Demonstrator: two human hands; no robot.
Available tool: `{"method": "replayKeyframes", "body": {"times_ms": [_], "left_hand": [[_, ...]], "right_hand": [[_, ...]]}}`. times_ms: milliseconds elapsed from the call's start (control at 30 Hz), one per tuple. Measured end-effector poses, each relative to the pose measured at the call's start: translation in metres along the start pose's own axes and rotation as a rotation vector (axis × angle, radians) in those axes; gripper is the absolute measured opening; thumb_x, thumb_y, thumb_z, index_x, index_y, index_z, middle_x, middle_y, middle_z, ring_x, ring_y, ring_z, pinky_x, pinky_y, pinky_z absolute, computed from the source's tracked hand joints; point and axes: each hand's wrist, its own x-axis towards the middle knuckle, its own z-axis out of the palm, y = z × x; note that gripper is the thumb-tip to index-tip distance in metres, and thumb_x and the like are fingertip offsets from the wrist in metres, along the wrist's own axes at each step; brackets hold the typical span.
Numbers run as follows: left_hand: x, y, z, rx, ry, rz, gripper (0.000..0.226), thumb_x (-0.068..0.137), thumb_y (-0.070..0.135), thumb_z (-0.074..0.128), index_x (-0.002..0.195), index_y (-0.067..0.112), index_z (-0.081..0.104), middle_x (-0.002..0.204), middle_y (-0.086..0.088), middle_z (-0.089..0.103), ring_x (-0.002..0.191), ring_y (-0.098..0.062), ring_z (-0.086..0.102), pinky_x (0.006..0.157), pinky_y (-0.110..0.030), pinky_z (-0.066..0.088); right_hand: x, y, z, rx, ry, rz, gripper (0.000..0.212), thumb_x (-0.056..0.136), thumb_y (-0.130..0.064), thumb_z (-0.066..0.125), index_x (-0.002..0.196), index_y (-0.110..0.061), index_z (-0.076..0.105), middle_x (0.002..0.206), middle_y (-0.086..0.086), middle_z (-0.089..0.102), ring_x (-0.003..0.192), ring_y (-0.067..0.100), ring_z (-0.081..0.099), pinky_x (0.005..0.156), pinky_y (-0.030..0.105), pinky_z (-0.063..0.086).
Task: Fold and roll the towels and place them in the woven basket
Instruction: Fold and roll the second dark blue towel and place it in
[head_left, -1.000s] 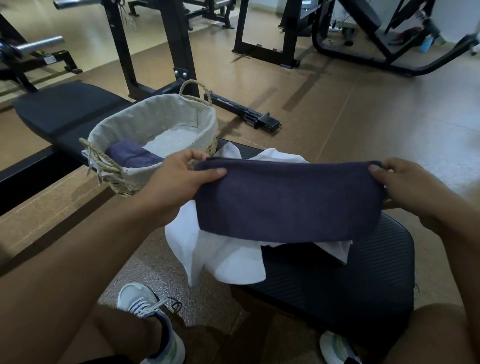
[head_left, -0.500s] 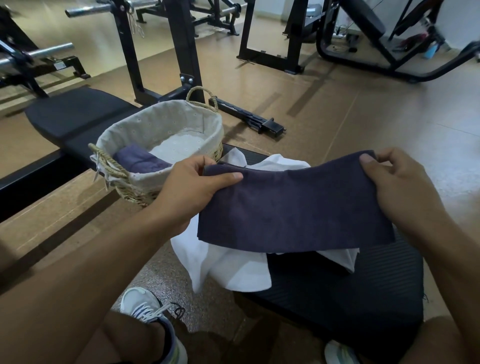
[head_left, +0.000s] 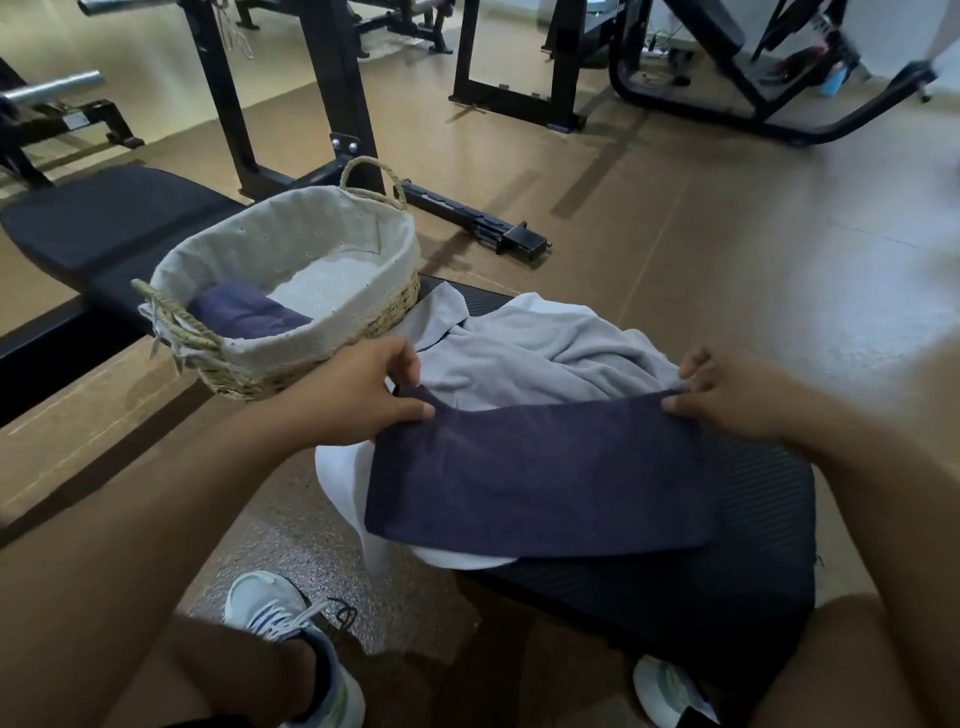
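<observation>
Head view, left hand (head_left: 358, 389) pinching the dark towel (head_left: 540, 478) at its far-left corner, right hand (head_left: 737, 389) pinching the far-right corner, towel lying on the white towel (head_left: 519, 343) over the bench pad (head_left: 753, 561), woven basket (head_left: 291, 291) far left holding a rolled dark towel (head_left: 244, 312)

Left hand (head_left: 358, 395) and right hand (head_left: 737, 397) pinching the far corners of a folded dark towel (head_left: 540, 478), lying over a crumpled white towel (head_left: 524, 348) on a black bench (head_left: 753, 561), woven basket (head_left: 291, 291) beside it holding a rolled dark towel (head_left: 241, 312)
</observation>
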Motion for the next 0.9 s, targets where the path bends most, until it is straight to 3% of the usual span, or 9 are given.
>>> {"method": "replayKeyframes", "body": {"times_ms": [67,167,267,400,467,533,667,733,900], "left_hand": [[0.001,-0.004,-0.003,-0.017,-0.047,-0.018,0.030,0.079,0.021,0.085,0.085,0.017,0.056,0.087,-0.002,0.064,0.060,-0.018,0.059,0.051,-0.042,0.060],[0.002,-0.011,-0.007,0.024,-0.131,-0.058,0.033,0.078,0.018,0.086,0.090,0.021,0.055,0.098,-0.004,0.063,0.066,-0.021,0.064,0.051,-0.037,0.060],[0.003,-0.013,-0.011,0.006,-0.175,0.001,0.033,0.082,0.011,0.082,0.100,0.027,0.058,0.100,0.000,0.065,0.066,-0.013,0.065,0.054,-0.032,0.060],[0.004,-0.012,-0.008,0.085,-0.232,0.121,0.040,0.091,0.014,0.072,0.111,0.046,0.060,0.108,0.008,0.060,0.074,-0.017,0.064,0.058,-0.012,0.050],[0.004,-0.011,-0.006,0.110,-0.258,0.151,0.035,0.095,0.018,0.068,0.112,0.048,0.062,0.113,0.012,0.062,0.082,-0.003,0.062,0.064,-0.007,0.044],[0.004,-0.008,-0.006,0.137,-0.273,0.166,0.029,0.096,0.020,0.066,0.110,0.046,0.066,0.109,0.019,0.065,0.084,0.008,0.059,0.071,-0.010,0.041],[0.007,-0.012,-0.006,0.186,-0.228,0.124,0.021,0.087,0.031,0.077,0.104,0.041,0.071,0.099,0.014,0.072,0.083,-0.001,0.062,0.078,-0.022,0.050],[0.007,-0.013,-0.006,0.085,-0.205,0.086,0.019,0.082,0.026,0.083,0.097,0.034,0.075,0.092,0.015,0.075,0.077,0.005,0.064,0.069,-0.012,0.049],[0.006,-0.011,-0.008,-0.161,-0.188,-0.023,0.018,0.077,0.013,0.087,0.087,0.010,0.073,0.081,0.001,0.078,0.065,-0.001,0.066,0.059,-0.020,0.054]], "right_hand": [[-0.002,0.002,-0.002,0.010,-0.007,-0.044,0.025,0.086,-0.019,0.077,0.100,-0.016,0.056,0.085,0.009,0.072,0.083,0.030,0.068,0.083,0.041,0.052],[-0.004,0.004,-0.003,0.045,-0.037,-0.104,0.015,0.086,-0.010,0.077,0.090,-0.016,0.063,0.083,0.005,0.074,0.080,0.034,0.070,0.075,0.039,0.054],[0.000,0.006,-0.004,0.049,-0.021,-0.122,0.015,0.083,-0.012,0.080,0.086,-0.019,0.066,0.077,-0.001,0.074,0.077,0.029,0.072,0.077,0.041,0.057],[0.004,0.010,-0.004,0.052,-0.041,-0.112,0.014,0.082,-0.019,0.082,0.087,-0.021,0.070,0.072,-0.006,0.076,0.071,0.015,0.071,0.081,0.040,0.057],[0.005,0.012,-0.004,0.057,-0.044,-0.112,0.012,0.081,-0.019,0.082,0.085,-0.022,0.071,0.071,-0.010,0.076,0.074,0.018,0.072,0.083,0.042,0.058],[0.004,0.012,-0.006,0.067,-0.040,-0.118,0.011,0.081,-0.015,0.082,0.083,-0.020,0.072,0.070,-0.009,0.076,0.077,0.025,0.072,0.083,0.044,0.057],[0.001,0.014,-0.012,0.086,-0.048,-0.130,0.010,0.082,-0.013,0.082,0.083,-0.016,0.072,0.074,-0.002,0.077,0.077,0.027,0.073,0.082,0.042,0.057],[0.000,0.016,-0.016,0.115,-0.043,-0.122,0.009,0.082,-0.012,0.081,0.084,-0.014,0.072,0.076,-0.001,0.078,0.079,0.025,0.074,0.079,0.039,0.059],[-0.004,0.019,-0.019,0.211,-0.087,-0.075,0.006,0.088,-0.006,0.074,0.091,-0.006,0.069,0.076,0.001,0.078,0.076,0.017,0.073,0.063,0.023,0.053]]}}
